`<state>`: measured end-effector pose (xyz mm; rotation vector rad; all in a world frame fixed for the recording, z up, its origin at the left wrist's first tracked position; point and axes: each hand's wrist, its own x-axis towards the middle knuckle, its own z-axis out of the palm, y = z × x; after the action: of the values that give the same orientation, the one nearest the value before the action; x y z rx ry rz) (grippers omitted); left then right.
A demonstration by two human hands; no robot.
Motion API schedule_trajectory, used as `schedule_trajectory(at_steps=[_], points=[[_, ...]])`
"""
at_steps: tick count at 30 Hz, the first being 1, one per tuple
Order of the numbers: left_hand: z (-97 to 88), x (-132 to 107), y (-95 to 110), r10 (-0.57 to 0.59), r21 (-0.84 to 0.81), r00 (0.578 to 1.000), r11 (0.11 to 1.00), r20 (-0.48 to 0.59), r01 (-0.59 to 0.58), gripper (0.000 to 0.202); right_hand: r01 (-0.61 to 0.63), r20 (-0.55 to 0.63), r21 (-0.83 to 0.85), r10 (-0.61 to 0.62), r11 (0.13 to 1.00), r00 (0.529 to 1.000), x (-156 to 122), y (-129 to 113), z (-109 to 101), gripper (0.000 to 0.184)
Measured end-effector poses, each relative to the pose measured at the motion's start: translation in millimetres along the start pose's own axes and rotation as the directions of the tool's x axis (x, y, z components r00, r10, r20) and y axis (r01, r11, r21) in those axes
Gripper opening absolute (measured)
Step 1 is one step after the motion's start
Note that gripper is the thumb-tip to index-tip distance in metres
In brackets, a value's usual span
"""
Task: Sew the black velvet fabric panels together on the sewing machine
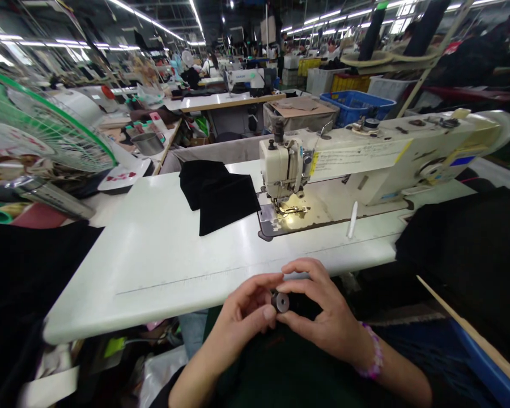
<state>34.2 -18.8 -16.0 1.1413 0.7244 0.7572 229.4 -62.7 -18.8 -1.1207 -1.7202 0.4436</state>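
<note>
Between my two hands, just in front of the table's near edge, is a small round metal bobbin [282, 302] with a hole in its centre. The fingers of my left hand [251, 306] pinch it from the left. My right hand [321, 303], with a beaded bracelet at the wrist, grips it from the right with thumb and fingertips. Beyond them stands a sewing machine [344, 164], its lamp lit over the needle plate. Folded black fabric [221, 192] lies left of the presser foot.
The white table [153, 249] carries a printed ruler line and a white pen-like stick [352, 220]. At the left are a green fan [55, 119] and a steel flask [49, 195]. Dark cloth [471, 243] is heaped at the right. Beyond the machine sits a blue crate [357, 105].
</note>
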Motion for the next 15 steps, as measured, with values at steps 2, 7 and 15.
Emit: schedule_trajectory(at_steps=[2, 7, 15], points=[[0.4, -2.5, -1.8, -0.124, -0.167, 0.989, 0.976, 0.084, 0.137, 0.040, 0.010, 0.015, 0.023, -0.011, 1.000, 1.000, -0.3, -4.3, 2.1, 0.028], [3.5, -18.8, -36.5, -0.239, -0.472, 0.971, 0.856, 0.005, 0.213, 0.036, -0.025, 0.161, 0.117, 0.006, 0.993, 0.987, -1.4, -1.7, 10.2, 0.029], [-39.9, -2.3, -111.9, -0.582, -0.622, 0.718, 0.736, -0.381, 0.266, 0.016, -0.019, -0.206, -0.411, -0.072, 0.912, 0.976, 15.4, 89.9, -7.7, 0.017]])
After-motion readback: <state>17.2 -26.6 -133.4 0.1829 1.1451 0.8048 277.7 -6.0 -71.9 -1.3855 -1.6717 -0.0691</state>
